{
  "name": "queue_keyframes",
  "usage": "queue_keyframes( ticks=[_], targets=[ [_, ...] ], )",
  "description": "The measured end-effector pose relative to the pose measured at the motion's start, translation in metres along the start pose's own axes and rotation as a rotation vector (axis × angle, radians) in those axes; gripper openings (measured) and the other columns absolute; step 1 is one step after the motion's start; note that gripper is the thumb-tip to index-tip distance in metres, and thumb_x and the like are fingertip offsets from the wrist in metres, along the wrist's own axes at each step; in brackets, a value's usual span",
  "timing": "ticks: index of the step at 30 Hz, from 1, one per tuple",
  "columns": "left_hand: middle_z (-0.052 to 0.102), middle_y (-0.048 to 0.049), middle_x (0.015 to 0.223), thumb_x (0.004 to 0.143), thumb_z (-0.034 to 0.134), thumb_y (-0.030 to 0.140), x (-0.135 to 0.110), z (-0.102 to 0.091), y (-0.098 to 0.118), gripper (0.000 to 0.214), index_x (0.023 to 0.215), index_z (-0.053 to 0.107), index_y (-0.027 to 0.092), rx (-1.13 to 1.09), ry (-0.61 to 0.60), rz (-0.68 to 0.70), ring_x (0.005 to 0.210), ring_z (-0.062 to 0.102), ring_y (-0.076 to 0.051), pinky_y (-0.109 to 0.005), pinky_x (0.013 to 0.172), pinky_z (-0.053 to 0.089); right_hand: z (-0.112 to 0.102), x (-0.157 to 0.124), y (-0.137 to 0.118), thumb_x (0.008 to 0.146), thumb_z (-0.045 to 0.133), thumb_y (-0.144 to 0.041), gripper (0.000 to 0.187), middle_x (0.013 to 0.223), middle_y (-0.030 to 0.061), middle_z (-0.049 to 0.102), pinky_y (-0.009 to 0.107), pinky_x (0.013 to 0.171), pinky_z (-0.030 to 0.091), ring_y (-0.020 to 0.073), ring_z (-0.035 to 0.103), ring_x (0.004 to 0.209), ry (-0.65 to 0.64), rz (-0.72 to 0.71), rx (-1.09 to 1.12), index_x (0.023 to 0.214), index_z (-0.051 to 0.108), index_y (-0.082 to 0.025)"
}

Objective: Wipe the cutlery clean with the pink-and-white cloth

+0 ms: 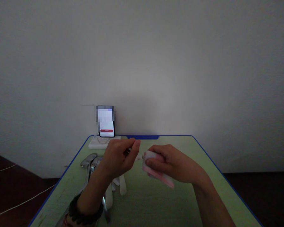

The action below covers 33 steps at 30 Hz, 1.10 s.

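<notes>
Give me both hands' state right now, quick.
Left hand: closed; can't tell whether it grips anything.
Right hand: closed, holding a pink-and-white cloth.

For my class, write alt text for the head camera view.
A person's right hand grips a pink-and-white cloth beside the curled left hand, above a green table. Metal spoons lie at left; a lit smartphone stands behind.

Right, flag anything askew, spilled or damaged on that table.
Nothing looks spilled or damaged. The cutlery looks untidy: pieces overlap in a heap on the left side of the table, partly hidden by the left forearm.
</notes>
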<state>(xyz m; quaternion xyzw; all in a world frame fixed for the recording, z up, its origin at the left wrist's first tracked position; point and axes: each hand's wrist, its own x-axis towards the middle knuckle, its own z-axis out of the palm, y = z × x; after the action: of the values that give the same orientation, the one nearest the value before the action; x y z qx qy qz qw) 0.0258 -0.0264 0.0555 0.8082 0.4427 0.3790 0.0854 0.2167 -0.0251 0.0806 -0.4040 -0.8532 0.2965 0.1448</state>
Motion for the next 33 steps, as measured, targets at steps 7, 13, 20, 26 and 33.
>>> queue_keyframes(
  ticks=[7,13,20,26,33],
  targets=[
    [0.037,0.0052,0.041,0.088,0.038,0.028,0.003,0.008,0.001,0.044,0.046,0.041,0.016,0.124,0.001,0.066,0.04,0.031,-0.006,-0.025,0.047,0.021,0.014,0.009,-0.003,0.084,0.049,-0.034,0.023,0.067,-0.0003,0.057,0.023,0.054,0.03,0.0104,0.043,0.058,-0.028,-0.041,-0.003,0.09,0.061,-0.016],
    [0.038,0.0049,0.039,0.087,0.039,0.03,0.005,0.005,0.0,0.047,0.043,0.044,0.016,0.071,0.007,0.012,0.038,0.032,-0.006,-0.023,0.046,0.022,0.008,0.006,0.002,0.086,0.046,-0.036,0.025,0.063,-0.0015,0.053,0.023,0.052,0.027,0.0099,0.041,0.056,-0.05,-0.042,-0.04,0.083,0.058,-0.014],
    [0.033,0.0049,0.035,0.087,0.035,0.036,0.007,0.001,0.0,0.054,0.039,0.048,0.015,-0.047,0.1,-0.236,0.034,0.033,-0.006,-0.021,0.041,0.022,-0.009,-0.007,0.006,0.088,0.043,-0.036,0.026,0.063,-0.0016,0.053,0.023,0.052,0.028,0.0096,0.042,0.056,-0.083,-0.023,0.008,0.082,0.058,-0.015],
    [0.03,0.0059,0.043,0.089,0.034,0.043,0.006,0.005,0.005,0.051,0.046,0.042,0.016,-0.259,-0.161,-0.199,0.04,0.03,-0.006,-0.02,0.042,0.022,-0.014,-0.011,0.007,0.088,0.04,-0.036,0.029,0.058,-0.0027,0.048,0.022,0.048,0.026,0.0083,0.04,0.052,-0.147,-0.027,0.051,0.074,0.056,-0.015],
    [0.032,0.0081,0.042,0.082,0.052,0.046,0.0,-0.015,-0.001,0.045,0.05,0.041,0.016,-0.466,-0.628,-0.24,0.038,0.027,-0.003,-0.016,0.036,0.017,-0.006,-0.001,0.01,0.087,0.04,-0.042,0.036,0.058,-0.0035,0.044,0.019,0.045,0.027,0.0066,0.038,0.051,-0.297,-0.064,0.176,0.07,0.053,-0.013]
  ],
)
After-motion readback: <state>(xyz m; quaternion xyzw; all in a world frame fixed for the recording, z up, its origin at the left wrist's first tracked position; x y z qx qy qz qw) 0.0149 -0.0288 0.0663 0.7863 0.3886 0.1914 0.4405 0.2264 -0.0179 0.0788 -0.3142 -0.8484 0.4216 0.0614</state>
